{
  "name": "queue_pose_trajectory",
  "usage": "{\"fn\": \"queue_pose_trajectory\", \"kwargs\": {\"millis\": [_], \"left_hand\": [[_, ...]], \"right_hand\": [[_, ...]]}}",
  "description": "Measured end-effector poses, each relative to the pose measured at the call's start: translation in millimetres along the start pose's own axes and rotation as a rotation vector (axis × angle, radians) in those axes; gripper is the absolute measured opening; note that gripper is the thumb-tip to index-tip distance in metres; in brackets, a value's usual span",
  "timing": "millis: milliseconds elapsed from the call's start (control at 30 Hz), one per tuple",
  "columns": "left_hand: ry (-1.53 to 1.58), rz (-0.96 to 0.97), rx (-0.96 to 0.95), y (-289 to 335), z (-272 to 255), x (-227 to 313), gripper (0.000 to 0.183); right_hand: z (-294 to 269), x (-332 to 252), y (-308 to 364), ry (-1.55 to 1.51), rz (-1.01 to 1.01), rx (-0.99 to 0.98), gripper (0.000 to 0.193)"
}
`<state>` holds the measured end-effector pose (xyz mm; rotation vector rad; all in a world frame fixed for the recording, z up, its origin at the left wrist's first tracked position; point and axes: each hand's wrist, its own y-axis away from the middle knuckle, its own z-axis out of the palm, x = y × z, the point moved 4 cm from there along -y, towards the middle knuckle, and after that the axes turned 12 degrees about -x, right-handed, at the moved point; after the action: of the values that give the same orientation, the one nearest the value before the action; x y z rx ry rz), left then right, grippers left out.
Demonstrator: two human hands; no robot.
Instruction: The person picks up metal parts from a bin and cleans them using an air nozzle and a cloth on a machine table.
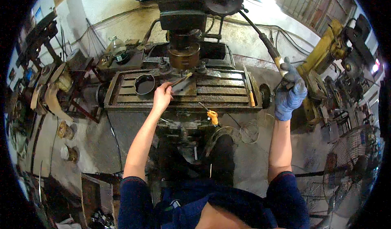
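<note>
My bare left hand (163, 95) is closed around a thin brush (181, 80). The brush tip lies close to the tool under the machine spindle (184, 54), above a flat metal workpiece (189, 89) on the slotted machine table (126, 99). Whether the tip touches anything, I cannot tell. Just left of this hand sits a round pan (153, 91) with dark liquid in it. On the right, my right hand (291, 92), in a blue glove, is wrapped round the end of the machine's long feed lever (266, 43).
A file (251, 94) with an orange handle lies at the table's right end. At the front edge hangs a yellow air blow gun (212, 117), with coiled hose (249, 132) below. A large plastic bottle (118, 49) stands back left; a caged fan (350, 159) stands right.
</note>
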<state>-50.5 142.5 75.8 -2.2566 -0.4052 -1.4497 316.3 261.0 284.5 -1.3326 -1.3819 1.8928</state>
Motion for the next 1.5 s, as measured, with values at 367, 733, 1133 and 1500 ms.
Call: {"fn": "queue_pose_trajectory", "kwargs": {"millis": [367, 733, 1133, 1500], "left_hand": [[-0.018, 0.0, 0.039, -12, 5, 0, 0.024], [-0.208, 0.08, 0.167, -26, 5, -10, 0.021], [-0.437, 0.135, 0.299, -7, -21, 0, 0.019], [-0.958, -0.061, 0.358, 43, -120, -20, 0.024]], "right_hand": [[6, -15, -40, 0.106, -0.2, -0.03, 0.037], [-8, -21, -98, -0.004, -0.276, -0.036, 0.027], [-38, -10, -234, -0.012, -0.269, 0.02, 0.028], [-13, 109, 170, 0.356, 0.831, -0.335, 0.022]]}}
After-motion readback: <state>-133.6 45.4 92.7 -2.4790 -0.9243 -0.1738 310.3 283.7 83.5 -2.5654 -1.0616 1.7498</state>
